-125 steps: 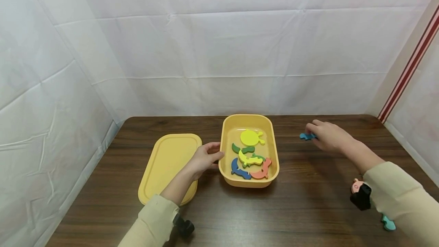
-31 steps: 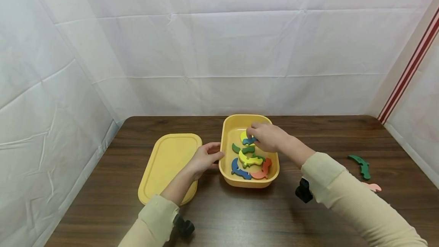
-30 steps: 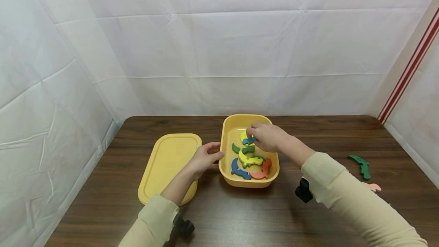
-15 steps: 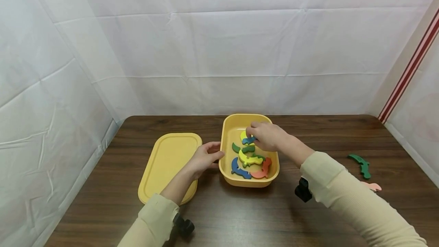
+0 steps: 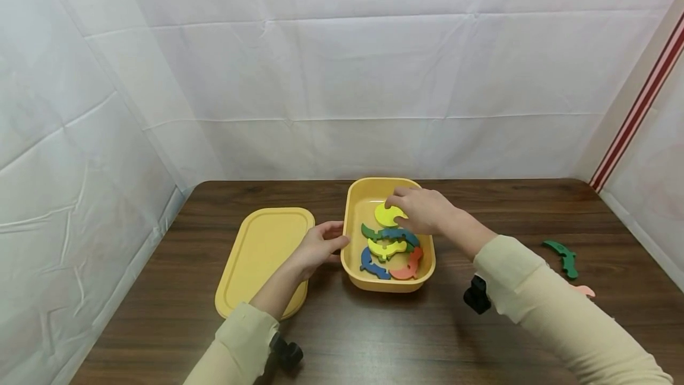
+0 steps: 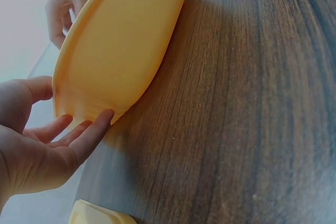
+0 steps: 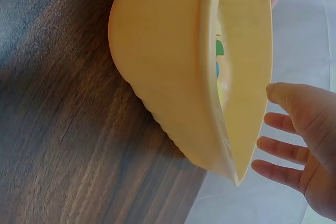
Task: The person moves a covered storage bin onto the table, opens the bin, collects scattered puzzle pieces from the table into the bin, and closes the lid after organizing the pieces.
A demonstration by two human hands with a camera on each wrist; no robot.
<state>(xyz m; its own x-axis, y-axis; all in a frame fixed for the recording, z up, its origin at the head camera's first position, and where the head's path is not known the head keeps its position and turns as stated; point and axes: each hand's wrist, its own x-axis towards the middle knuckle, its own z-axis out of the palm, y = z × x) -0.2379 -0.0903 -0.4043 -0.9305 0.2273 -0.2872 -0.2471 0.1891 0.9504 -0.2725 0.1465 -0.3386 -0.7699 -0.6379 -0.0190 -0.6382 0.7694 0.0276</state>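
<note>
A yellow plastic bin (image 5: 387,286) stands at mid-table, holding several flat, curved animal-like pieces. My left hand (image 5: 319,245) touches its left side; in the left wrist view the fingertips (image 6: 106,115) lie against the outer wall and the thumb meets the rim. Over the bin's right side hovers my right hand (image 5: 426,212), fingers spread, gripping nothing. Below that hand, a teal-blue piece (image 5: 407,237) lies on the green piece (image 5: 370,232) and beside a yellow curved piece (image 5: 387,249). A round yellow piece (image 5: 386,215) is partly hidden by the right hand.
The bin's yellow lid (image 5: 262,260) lies flat on the table to the left. Toward the right edge rest a dark green curved piece (image 5: 567,263) and a pink piece (image 5: 585,291), the latter partly covered by my right sleeve. White sheeting hangs behind the table.
My right hand carried the teal-blue piece from the right of the table into the bin and let it go there; its fingers have since spread. My left hand stays in place.
</note>
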